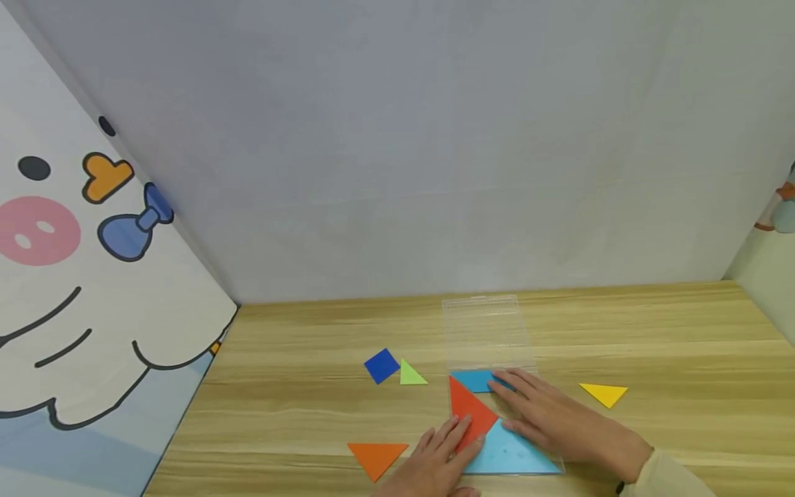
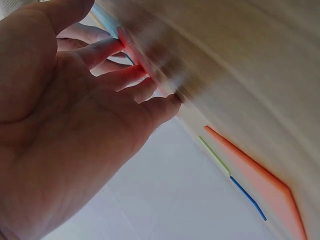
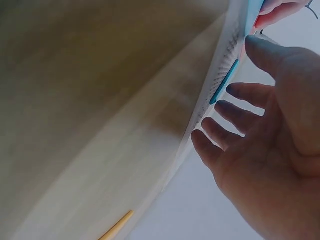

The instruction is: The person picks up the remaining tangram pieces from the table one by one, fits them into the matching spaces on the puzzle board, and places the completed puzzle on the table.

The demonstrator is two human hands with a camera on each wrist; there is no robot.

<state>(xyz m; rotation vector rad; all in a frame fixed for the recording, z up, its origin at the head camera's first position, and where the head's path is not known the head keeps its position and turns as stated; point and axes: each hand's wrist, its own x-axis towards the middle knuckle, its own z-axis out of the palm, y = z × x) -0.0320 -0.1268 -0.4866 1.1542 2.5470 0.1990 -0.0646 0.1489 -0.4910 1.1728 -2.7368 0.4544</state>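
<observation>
A large red triangle [image 1: 473,408] and a large light blue triangle [image 1: 512,452] lie with edges together on a clear plastic tray [image 1: 487,331]. Above them in the head view is a mid-blue tangram piece [image 1: 473,381], its right end covered by fingers. My left hand [image 1: 435,464] rests its extended fingertips on the red triangle, its thumb near the seam with the light blue one. With fingers spread, my right hand [image 1: 559,417] touches the mid-blue piece, thumb at the light blue triangle's upper edge. Both palms show in the wrist views, with nothing gripped.
Left of the tray lie a dark blue square [image 1: 381,366], a small green triangle [image 1: 411,374] and an orange triangle [image 1: 377,459]. To the right is a yellow triangle [image 1: 605,394]. A pale wall [image 1: 435,172] stands behind the wooden table [image 1: 279,386].
</observation>
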